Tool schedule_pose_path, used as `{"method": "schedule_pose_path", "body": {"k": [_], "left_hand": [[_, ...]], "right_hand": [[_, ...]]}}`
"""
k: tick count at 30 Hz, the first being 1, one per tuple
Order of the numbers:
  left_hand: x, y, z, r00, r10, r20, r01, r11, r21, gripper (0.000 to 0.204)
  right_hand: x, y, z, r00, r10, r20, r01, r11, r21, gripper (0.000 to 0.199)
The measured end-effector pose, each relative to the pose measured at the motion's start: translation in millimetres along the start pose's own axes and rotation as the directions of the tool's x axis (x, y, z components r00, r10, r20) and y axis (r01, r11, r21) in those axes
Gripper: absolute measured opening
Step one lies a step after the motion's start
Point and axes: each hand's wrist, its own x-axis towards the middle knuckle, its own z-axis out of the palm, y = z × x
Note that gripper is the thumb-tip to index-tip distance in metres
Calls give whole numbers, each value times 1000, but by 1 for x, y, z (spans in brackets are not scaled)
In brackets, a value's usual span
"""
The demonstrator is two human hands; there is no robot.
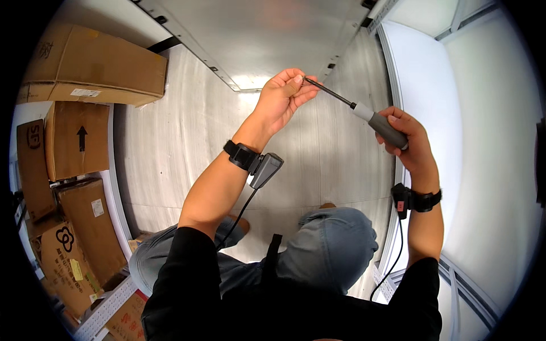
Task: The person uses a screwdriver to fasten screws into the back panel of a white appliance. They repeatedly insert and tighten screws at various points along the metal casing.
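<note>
My right hand (406,133) is wrapped round the grey handle of a screwdriver (380,123). Its long dark shaft slants up and left, ending at the fingertips of my left hand (284,96). Thumb and forefinger of that hand pinch together at the screwdriver's tip; whatever small thing they hold there is too small to name. The other left fingers curl loosely beneath the shaft. Just beyond both hands stands a metal panel (267,42) with dark clips along its edges, apart from the tool.
Cardboard boxes (111,65) are stacked on a shelf at the left. A white shelving frame (392,74) with pale panels runs along the right. Wood-look flooring (165,142) lies below my bent knees. Wrist straps (242,154) with cabled devices sit on both my arms.
</note>
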Motion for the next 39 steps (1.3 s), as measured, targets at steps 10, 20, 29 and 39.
{"method": "schedule_pose_path", "body": {"k": [10, 20, 29, 39], "left_hand": [[-36, 104, -26, 999, 16, -32, -18, 997, -80, 15], [-37, 173, -87, 986, -141, -93, 136, 989, -62, 16], [-19, 178, -114, 969, -238, -65, 240, 970, 34, 26], [-12, 178, -113, 979, -185, -83, 193, 976, 97, 27]], "right_hand": [[-12, -93, 134, 998, -3, -71, -17, 961, -278, 15], [-7, -30, 266, 992, 29, -121, -35, 998, -49, 34], [18, 42, 317, 984, -70, -162, 98, 979, 176, 39], [25, 45, 335, 983, -39, -180, 79, 973, 217, 35]]}}
